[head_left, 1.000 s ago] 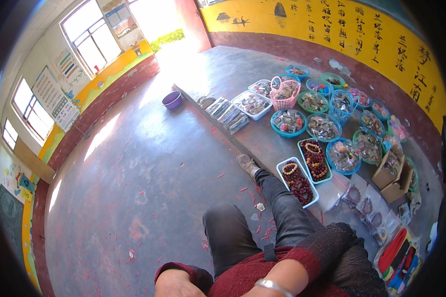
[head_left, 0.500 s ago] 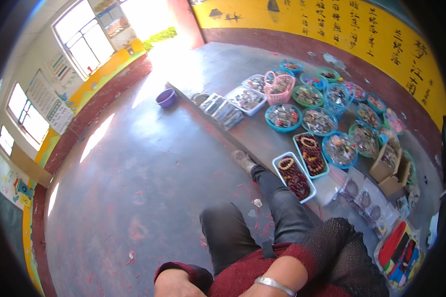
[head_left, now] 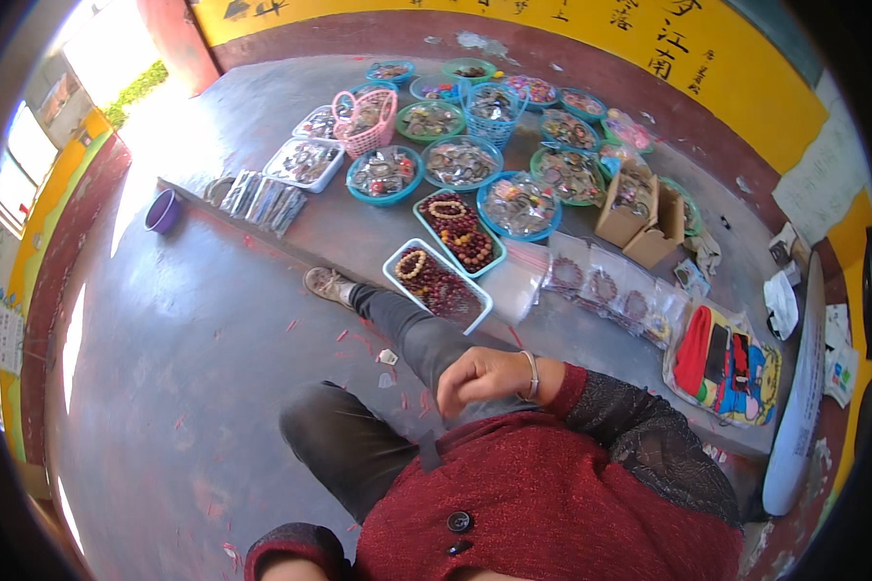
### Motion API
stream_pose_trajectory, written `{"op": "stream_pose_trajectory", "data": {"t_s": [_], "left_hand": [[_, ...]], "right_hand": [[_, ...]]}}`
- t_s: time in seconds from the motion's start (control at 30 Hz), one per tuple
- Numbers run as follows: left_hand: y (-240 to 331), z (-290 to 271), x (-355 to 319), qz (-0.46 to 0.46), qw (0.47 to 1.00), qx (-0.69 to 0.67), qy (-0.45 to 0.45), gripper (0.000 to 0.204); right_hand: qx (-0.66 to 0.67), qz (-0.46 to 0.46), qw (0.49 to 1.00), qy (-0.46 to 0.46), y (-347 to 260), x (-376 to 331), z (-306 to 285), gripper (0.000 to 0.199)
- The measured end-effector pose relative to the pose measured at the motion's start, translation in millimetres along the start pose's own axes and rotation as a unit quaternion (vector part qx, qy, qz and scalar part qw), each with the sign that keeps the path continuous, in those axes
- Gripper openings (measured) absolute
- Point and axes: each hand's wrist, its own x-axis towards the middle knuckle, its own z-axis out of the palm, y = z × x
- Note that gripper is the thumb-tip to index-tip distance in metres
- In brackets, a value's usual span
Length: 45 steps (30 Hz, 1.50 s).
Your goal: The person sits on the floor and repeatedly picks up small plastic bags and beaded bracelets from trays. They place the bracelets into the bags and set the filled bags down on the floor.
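My right hand [head_left: 482, 379] is over my right thigh, with a silver bangle [head_left: 531, 376] at the wrist. Its fingers are curled down, and whatever may be inside them is hidden. Only a bit of my left wrist [head_left: 295, 567] shows below its dark red cuff at the lower edge; that hand is out of the picture. Beyond my right hand, a pale tray [head_left: 390, 259] holds dark red bead strings and a light bead bracelet [head_left: 411, 264]. A green-rimmed tray [head_left: 501, 254] of similar beads stands beside it. Bagged bead bracelets [head_left: 603, 287] lie to the right.
Several round basins, a pink basket [head_left: 376, 138] and a blue basket [head_left: 494, 118] hold packaged small goods on the raised floor. Opened cardboard boxes [head_left: 622, 218] stand right; a colourful printed bag [head_left: 736, 363] lies nearer. A purple basin [head_left: 162, 212] stands left, beside the step.
The view has turned right, so the goods appear further left. My right hand has moved from the lower edge out over my thigh. My left hand has dropped out of the picture.
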Motion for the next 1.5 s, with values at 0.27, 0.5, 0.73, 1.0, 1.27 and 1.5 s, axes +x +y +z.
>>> {"op": "stream_pose_trajectory", "data": {"t_s": [0.27, 0.5, 0.73, 1.0, 1.27, 1.5], "left_hand": [[-70, -50, -70, -0.381, 0.911, 0.000, 0.158, 0.018], [-139, -11, -161, -0.519, 0.753, 0.138, 0.381, 0.003], [-181, 44, -282, -0.707, 0.582, 0.060, 0.396, 0.016], [-195, 32, -283, -0.698, 0.567, 0.074, 0.431, 0.018], [-194, 29, -276, -0.738, 0.566, 0.094, 0.356, 0.020], [-197, 35, -279, -0.713, 0.595, 0.113, 0.354, 0.019]], "right_hand": [[0.010, 0.207, 0.931, 0.302, 126, -59, -84, 0.020], [0.070, 0.165, 0.842, 0.509, 165, -69, -145, 0.020], [0.170, 0.062, 0.731, 0.658, 167, -95, -256, 0.029], [0.180, 0.011, 0.692, 0.699, 133, -55, -311, 0.035], [0.141, 0.047, 0.637, 0.756, 137, -23, -326, 0.029], [0.089, 0.022, 0.668, 0.738, 134, -45, -311, 0.031]]}}
